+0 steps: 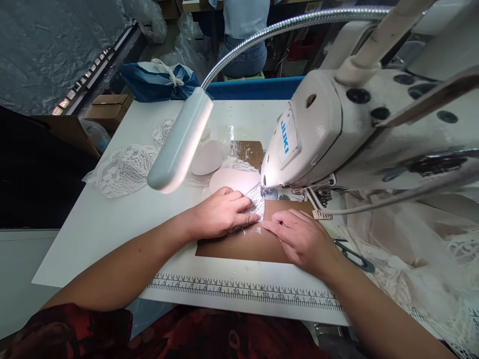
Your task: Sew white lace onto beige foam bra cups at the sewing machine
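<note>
Two hands met at the lace [257, 201], which lay at the machine's [310, 134] needle end, well in from the tabletop's [93, 234] near edge and its ruler [243, 290]. The left hand [220, 212] was nearer, fingers bent and pressing from above; whether they also pinched, I could not tell. To that hand's right, the lace's visible length ran from the needle end toward the near edge. There the right hand [299, 237] held out a fingertip, its other fingers loosely curled over the board [239, 249], its grip unclear.
</note>
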The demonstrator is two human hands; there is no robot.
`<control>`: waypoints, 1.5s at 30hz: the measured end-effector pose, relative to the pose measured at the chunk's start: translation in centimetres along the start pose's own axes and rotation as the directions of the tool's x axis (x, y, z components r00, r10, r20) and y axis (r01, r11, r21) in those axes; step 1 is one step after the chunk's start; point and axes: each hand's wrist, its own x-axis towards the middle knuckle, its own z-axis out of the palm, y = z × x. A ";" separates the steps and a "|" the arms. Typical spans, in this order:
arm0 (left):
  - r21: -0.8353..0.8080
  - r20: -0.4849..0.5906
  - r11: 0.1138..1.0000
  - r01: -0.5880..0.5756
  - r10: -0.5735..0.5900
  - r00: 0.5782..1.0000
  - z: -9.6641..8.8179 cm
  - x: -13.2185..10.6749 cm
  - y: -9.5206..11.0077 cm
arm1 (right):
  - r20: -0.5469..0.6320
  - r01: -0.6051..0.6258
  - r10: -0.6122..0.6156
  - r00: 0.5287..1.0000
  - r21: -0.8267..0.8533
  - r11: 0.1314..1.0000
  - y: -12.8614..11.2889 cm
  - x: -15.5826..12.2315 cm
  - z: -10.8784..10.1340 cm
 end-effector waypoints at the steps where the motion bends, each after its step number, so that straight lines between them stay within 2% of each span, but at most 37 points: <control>1: 0.005 0.002 1.000 -0.005 0.005 1.000 0.0 0.0 0.0 | -0.004 0.000 0.000 1.000 0.003 1.000 0.0 0.0 0.0; 6: 0.013 0.015 1.000 -0.023 0.022 1.000 -0.2 0.0 0.0 | -0.014 -0.004 0.004 1.000 0.012 1.000 -0.1 0.0 -0.1; 12: 0.023 0.014 0.999 -0.025 0.025 1.000 -0.1 0.1 0.0 | -0.079 -0.026 0.027 0.997 0.009 1.000 -0.3 0.2 -0.2; 18: 0.010 0.003 1.000 0.005 -0.006 1.000 -0.1 0.1 0.2 | 0.002 -0.024 0.024 1.000 -0.106 0.994 -0.6 0.4 0.2; 24: 0.044 0.004 0.995 0.091 -0.092 0.996 -0.1 0.9 0.8 | -0.048 -0.019 0.012 0.999 -0.145 0.989 -0.4 0.2 0.9; 34: 0.049 0.037 0.994 0.100 -0.102 0.994 -0.2 1.2 0.2 | -0.072 -0.045 0.033 0.997 -0.180 0.983 -0.3 0.4 0.8; 39: 0.074 0.009 0.993 0.091 -0.092 0.996 -0.2 1.3 -0.3 | -0.104 -0.121 0.098 0.990 -0.247 0.961 -0.4 1.2 0.5; 45: 0.054 -0.014 0.993 0.102 -0.101 0.995 -0.3 1.4 -0.8 | -0.102 -0.285 0.266 0.958 -0.280 0.917 -0.8 2.1 0.2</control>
